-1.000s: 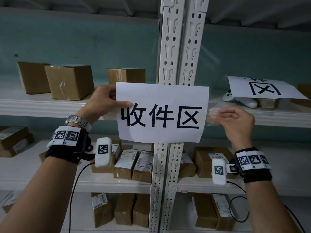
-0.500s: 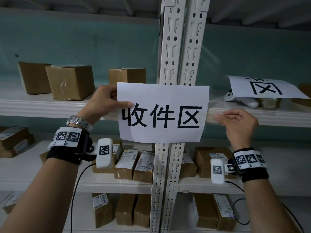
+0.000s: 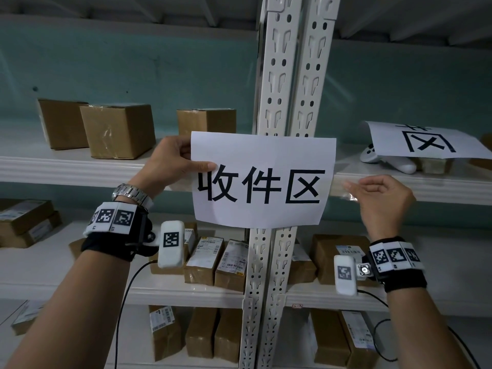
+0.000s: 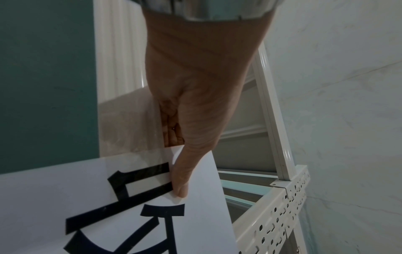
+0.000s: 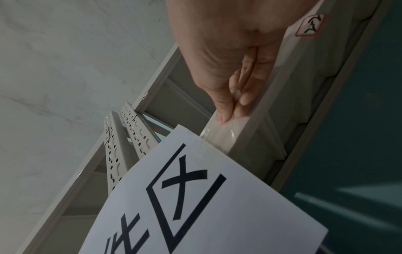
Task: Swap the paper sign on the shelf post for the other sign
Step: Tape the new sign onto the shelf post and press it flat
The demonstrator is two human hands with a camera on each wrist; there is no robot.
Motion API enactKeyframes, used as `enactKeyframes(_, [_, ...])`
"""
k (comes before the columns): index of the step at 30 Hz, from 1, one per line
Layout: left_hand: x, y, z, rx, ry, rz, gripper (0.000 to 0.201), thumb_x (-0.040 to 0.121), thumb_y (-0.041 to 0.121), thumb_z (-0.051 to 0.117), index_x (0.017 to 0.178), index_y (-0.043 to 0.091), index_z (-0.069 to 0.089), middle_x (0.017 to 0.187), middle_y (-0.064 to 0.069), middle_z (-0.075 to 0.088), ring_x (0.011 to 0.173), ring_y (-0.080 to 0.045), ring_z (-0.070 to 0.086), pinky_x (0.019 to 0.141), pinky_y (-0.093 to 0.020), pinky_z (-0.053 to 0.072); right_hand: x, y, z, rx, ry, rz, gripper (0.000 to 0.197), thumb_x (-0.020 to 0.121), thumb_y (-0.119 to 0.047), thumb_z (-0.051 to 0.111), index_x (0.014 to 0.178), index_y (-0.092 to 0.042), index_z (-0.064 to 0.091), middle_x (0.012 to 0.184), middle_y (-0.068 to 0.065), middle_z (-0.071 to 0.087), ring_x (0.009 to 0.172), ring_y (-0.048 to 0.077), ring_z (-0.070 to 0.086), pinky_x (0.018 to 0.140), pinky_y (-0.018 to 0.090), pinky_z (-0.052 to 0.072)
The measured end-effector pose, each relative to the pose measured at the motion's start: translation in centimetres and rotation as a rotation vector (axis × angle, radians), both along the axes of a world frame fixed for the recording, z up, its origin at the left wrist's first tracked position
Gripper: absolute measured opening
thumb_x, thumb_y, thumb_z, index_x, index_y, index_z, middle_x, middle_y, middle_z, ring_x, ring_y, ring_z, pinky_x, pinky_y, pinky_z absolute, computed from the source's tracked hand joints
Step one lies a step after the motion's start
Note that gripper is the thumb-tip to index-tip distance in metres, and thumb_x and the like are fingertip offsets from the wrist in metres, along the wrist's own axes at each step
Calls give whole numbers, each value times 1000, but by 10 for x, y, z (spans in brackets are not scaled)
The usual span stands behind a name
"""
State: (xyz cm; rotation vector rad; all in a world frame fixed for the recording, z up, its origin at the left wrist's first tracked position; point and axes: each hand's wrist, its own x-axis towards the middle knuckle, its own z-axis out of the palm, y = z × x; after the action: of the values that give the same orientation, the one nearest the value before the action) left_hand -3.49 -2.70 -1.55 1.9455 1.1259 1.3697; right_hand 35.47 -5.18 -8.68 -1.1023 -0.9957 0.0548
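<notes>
— What have your hands got?

— My left hand (image 3: 170, 166) is grasping the paper sign (image 3: 263, 179) at its left edge: thumb on the printed face beside the first character, the other fingers behind the sheet. The left wrist view shows the same pinch, thumb (image 4: 182, 180) lying flat on the white paper.

— And the right?

— My right hand (image 3: 383, 201) sits just right of the sign, thumb and fingertips (image 5: 228, 104) pinched on a strip of clear tape (image 3: 343, 189). That tape runs from the sign's right edge across the front lip of the shelf (image 3: 426, 190).

— Where is the sign against the shelf post?

— It lies flat across the front of the shelf post (image 3: 290, 75), a pair of white perforated uprights, covering them at the level of that shelf. The post shows above and below the sheet. Three black characters face me, the sheet level.

— The other sign?

— The other sign (image 3: 423, 141) lies on the shelf well to the right of the post, draped over a white controller (image 3: 386, 162) and a small box, with a black character showing on it.

— Anything else near the post?

— Cardboard boxes (image 3: 117, 129) stand on the shelf left of the post, and labelled parcels (image 3: 213, 259) fill the shelf below, on both sides of it.
</notes>
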Motion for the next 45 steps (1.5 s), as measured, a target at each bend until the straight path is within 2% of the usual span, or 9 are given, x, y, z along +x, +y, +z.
enactKeyframes(8, [0, -2, 1, -18, 23, 14, 43, 74, 6, 85, 110, 21, 66, 81, 18, 74, 73, 14, 69, 56, -5, 50, 16, -3, -5, 9, 38, -13, 25, 75, -11, 88, 88, -4, 68, 76, 12, 72, 67, 28, 73, 61, 27, 59])
enactKeyframes(11, [-1, -2, 2, -30, 46, 9, 42, 73, 4, 84, 101, 29, 64, 73, 34, 71, 72, 15, 69, 55, -4, 49, 26, -3, -7, 14, 52, -18, 26, 74, -10, 88, 88, -2, 68, 76, 14, 73, 65, 26, 71, 59, 25, 57])
enactKeyframes(15, [1, -3, 2, -22, 55, 4, 41, 73, 2, 84, 96, 30, 64, 71, 35, 70, 70, 15, 68, 53, -3, 48, 30, -7, -9, 19, 49, -33, 25, 77, -11, 86, 89, -2, 67, 79, 17, 73, 64, 24, 70, 55, 18, 55])
enactKeyframes(24, [2, -3, 3, -8, 55, -5, 43, 73, 0, 84, 95, 31, 63, 69, 36, 69, 69, 16, 68, 53, -3, 48, 14, -1, -10, -30, -86, -60, 31, 71, -31, 90, 77, -14, 65, 72, 5, 73, 62, 20, 73, 62, 37, 60])
enactKeyframes(28, [1, -3, 2, -13, 55, -7, 42, 73, 3, 84, 97, 30, 63, 71, 38, 68, 70, 17, 67, 53, -3, 48, 17, -2, -10, -71, -116, -139, 29, 73, -32, 89, 73, -21, 62, 69, 4, 70, 62, 23, 71, 62, 37, 60])
enactKeyframes(33, [-1, 0, 1, -9, 66, 3, 42, 73, 2, 85, 96, 30, 64, 72, 36, 70, 72, 15, 68, 55, -4, 49, 21, -5, -13, -48, -90, -157, 23, 78, -26, 85, 78, -14, 65, 72, 11, 71, 54, 16, 69, 53, 23, 57])
enactKeyframes(36, [0, 0, 1, -2, 77, 11, 43, 72, 4, 85, 96, 31, 63, 71, 39, 68, 71, 17, 67, 54, -2, 48, 22, -4, -17, -69, -80, -174, 27, 78, -33, 85, 77, -17, 65, 71, 7, 70, 59, 21, 70, 63, 43, 62])
enactKeyframes(41, [0, 1, 1, 5, 84, 10, 43, 73, 4, 85, 98, 31, 62, 71, 38, 68, 71, 18, 67, 54, -3, 48, 18, -5, -14, -124, -124, -179, 42, 65, -41, 91, 77, -12, 63, 68, 2, 67, 63, 20, 65, 69, 40, 58])
enactKeyframes(45, [0, -2, 3, -13, 70, 29, 44, 70, 22, 86, 109, 21, 67, 87, 16, 76, 75, 9, 71, 59, -10, 53, 20, -3, -14, -123, -109, -174, 35, 69, -34, 90, 78, -14, 62, 68, 3, 67, 64, 21, 68, 70, 44, 61])
